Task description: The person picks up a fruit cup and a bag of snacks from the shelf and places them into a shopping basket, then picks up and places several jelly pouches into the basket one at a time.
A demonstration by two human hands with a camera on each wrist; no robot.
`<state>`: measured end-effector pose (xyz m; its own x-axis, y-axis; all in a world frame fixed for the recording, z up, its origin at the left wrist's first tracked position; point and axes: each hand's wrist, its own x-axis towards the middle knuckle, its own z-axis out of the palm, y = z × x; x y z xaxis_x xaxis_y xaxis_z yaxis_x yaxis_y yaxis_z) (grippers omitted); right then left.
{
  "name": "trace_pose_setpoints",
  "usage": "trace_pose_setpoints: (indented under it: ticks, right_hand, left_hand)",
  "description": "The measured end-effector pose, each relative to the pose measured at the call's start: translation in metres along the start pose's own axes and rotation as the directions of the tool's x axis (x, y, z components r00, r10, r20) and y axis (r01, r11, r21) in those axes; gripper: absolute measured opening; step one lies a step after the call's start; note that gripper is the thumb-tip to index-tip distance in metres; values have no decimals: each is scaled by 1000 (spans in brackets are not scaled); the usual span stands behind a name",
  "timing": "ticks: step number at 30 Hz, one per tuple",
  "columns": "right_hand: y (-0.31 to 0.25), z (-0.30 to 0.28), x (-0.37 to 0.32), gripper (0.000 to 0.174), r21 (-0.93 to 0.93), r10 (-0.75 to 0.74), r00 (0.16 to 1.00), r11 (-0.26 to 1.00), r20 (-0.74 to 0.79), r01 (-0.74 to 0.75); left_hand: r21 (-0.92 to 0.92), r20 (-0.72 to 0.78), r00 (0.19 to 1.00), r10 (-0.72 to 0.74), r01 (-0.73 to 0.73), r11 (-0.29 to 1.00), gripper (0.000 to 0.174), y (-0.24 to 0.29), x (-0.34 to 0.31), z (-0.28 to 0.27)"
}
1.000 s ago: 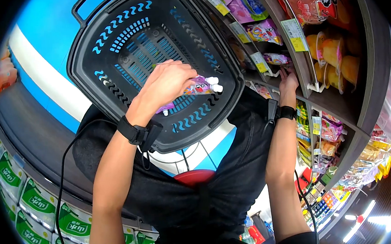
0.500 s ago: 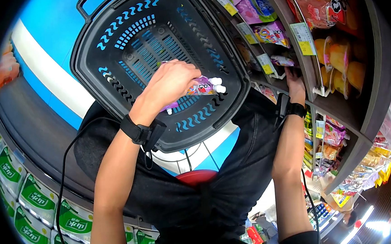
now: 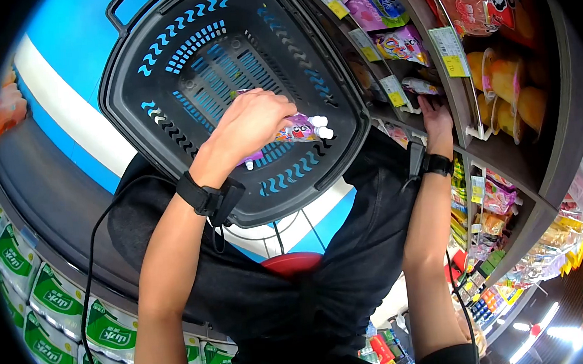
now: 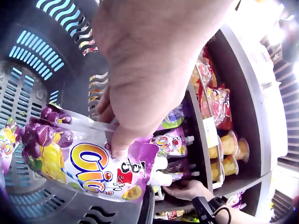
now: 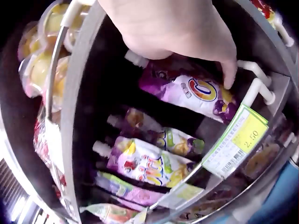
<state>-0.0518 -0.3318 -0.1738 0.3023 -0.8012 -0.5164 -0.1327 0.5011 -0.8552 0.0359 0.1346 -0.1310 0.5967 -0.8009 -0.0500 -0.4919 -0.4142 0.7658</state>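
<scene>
Over the black shopping basket (image 3: 116, 93), my left hand (image 3: 253, 120) grips purple-and-white grape jelly pouches (image 4: 88, 158); two white caps stick out side by side, and its thumb presses on the front pouch. Another pouch (image 4: 7, 144) shows lower in the basket at the left wrist view's edge. My right hand (image 3: 438, 121) reaches into the shelf at the right. In the right wrist view it holds a grape jelly pouch (image 5: 187, 88), one digit bent over its near edge and the other fingers hidden behind. More pouches (image 5: 149, 161) lie beside it on the shelf.
A wire rail with white ends and a price tag (image 5: 238, 140) fronts the shelf. Bagged sweets (image 3: 377, 3) and fruit jelly cups (image 3: 508, 89) fill neighbouring compartments. Green-and-white packs (image 3: 56, 296) line the left side. The basket sits at the person's knees.
The pouch at my right hand has tilted, showing a more silvery side in the head view, and the fingers have shifted beneath it. My left hand keeps its pouches over the basket.
</scene>
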Motion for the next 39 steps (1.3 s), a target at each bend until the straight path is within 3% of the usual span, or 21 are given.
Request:
trace_pose_setpoints:
  ticks: [2, 3, 6, 12, 15, 18, 24, 33, 39]
  right_hand:
    - [4, -6, -3, 34, -189, -15, 1000, 982, 23, 19]
    - [4, -4, -11, 22, -320, -59, 994, 943, 95, 87]
    - [1, 10, -28, 14, -498, -36, 991, 862, 125, 94]
    - [4, 33, -50, 30, -614, -50, 986, 777, 161, 139]
    - [9, 44, -50, 37, -632, -69, 995, 768, 73, 100]
    - [19, 55, -43, 48, -555, -188, 980, 823, -63, 122]
    - [27, 51, -23, 50, -460, -241, 970, 858, 35, 229]
    - [30, 37, 18, 61, -508, -198, 980, 842, 19, 180]
    - [29, 38, 23, 51, -465, -176, 980, 863, 87, 197]
  left_hand:
    - [4, 3, 1000, 9, -9, 1000, 16, 0, 0, -1]
    - [4, -2, 1000, 11, -11, 1000, 16, 0, 0, 0]
    - [4, -16, 1000, 13, -13, 1000, 17, 0, -1, 2]
    - [1, -2, 1000, 3, -3, 1000, 18, 1, -1, -1]
    - [4, -4, 1000, 8, -8, 1000, 18, 1, -1, 0]
    - [17, -4, 1000, 9, -9, 1000, 16, 0, -1, 0]
    - [50, 29, 1000, -5, 4, 999, 13, 0, 0, -2]
    - [47, 12, 1000, 21, -22, 999, 12, -1, 0, 1]
    - [59, 19, 1000, 15, -16, 998, 12, -2, -2, 2]
